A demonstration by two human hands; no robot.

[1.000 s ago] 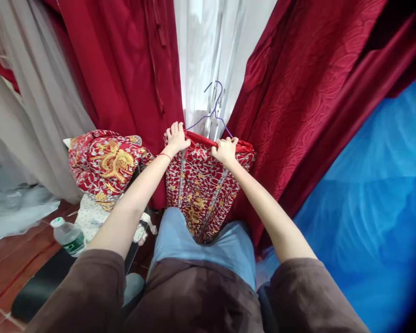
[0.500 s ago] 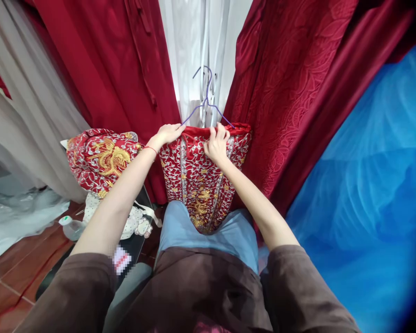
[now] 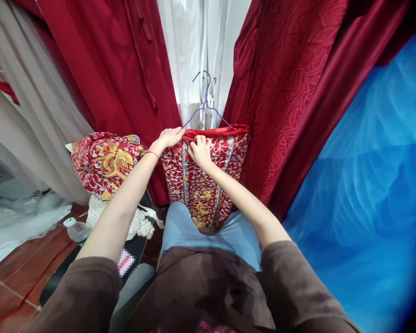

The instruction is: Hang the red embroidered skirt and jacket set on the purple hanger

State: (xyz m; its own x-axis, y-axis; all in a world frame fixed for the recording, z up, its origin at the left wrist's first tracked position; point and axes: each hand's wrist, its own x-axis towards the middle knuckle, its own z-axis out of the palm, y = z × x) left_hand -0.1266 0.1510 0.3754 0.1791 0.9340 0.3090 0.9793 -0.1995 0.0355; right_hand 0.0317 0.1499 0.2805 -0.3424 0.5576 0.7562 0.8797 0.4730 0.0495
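Red garment (image 3: pixel 203 185): left hand (image 3: pixel 171 137) grips waistband (image 3: pixel 225 132); right hand (image 3: pixel 201 150) slid beside those fingers, pinching too, work seems concentrated there

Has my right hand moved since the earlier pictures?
Yes. Against the purple hanger, your right hand has shifted left: from near the hanger's right end to below its middle, closer to your left hand.
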